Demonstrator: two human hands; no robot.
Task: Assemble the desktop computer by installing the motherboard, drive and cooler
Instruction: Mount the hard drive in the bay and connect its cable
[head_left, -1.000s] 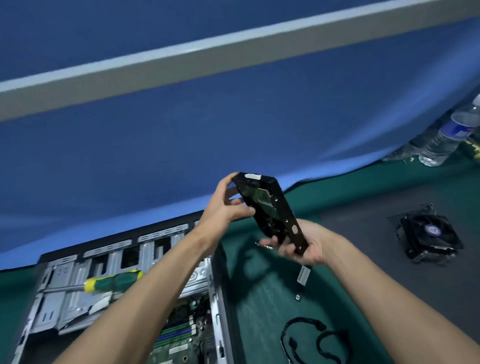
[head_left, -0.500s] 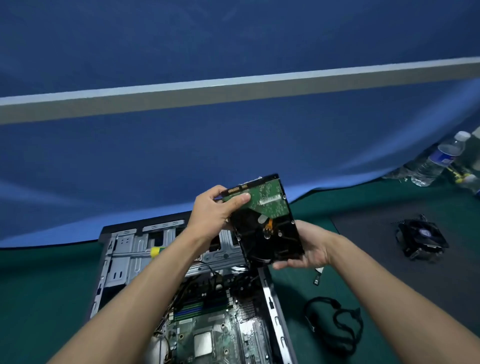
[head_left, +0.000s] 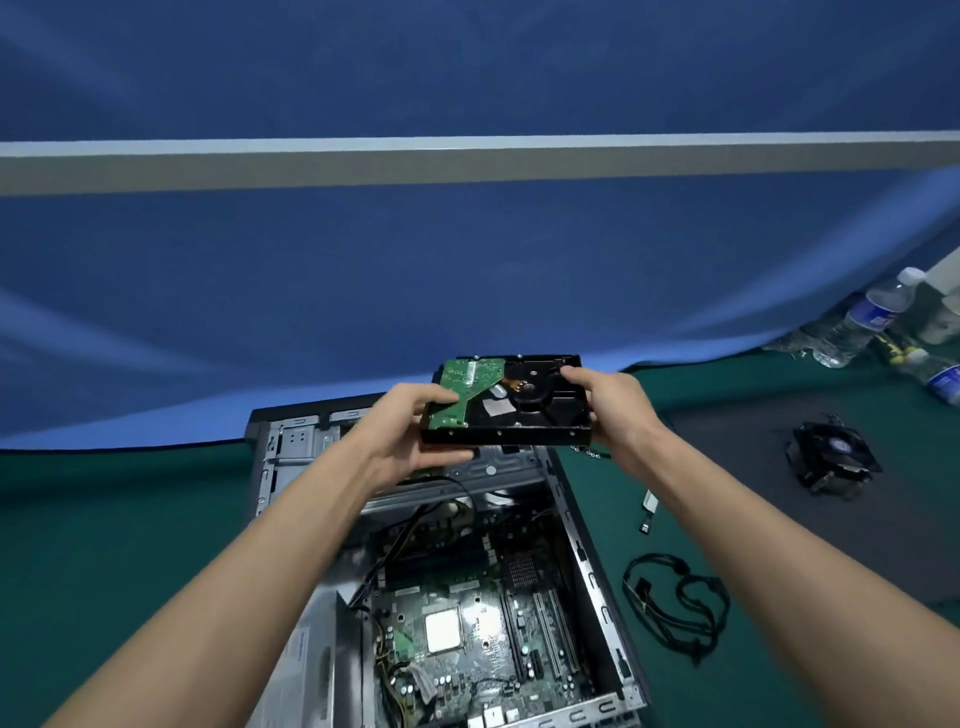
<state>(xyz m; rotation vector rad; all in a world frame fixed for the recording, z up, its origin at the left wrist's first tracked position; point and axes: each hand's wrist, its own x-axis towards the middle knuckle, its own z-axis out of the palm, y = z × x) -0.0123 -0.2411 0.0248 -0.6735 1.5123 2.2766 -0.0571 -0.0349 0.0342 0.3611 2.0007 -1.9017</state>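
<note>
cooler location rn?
The cooler sits on the dark mat at the right of the head view, right of the open case, below the water bottles, untouched by either hand.

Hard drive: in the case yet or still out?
Out. Both hands hold the hard drive above the case, circuit board side up.

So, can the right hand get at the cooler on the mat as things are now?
Probably not at once. The right hand grips the drive together with the left hand, so it is occupied. The cooler itself lies uncovered on the mat, with nothing between them.
</note>
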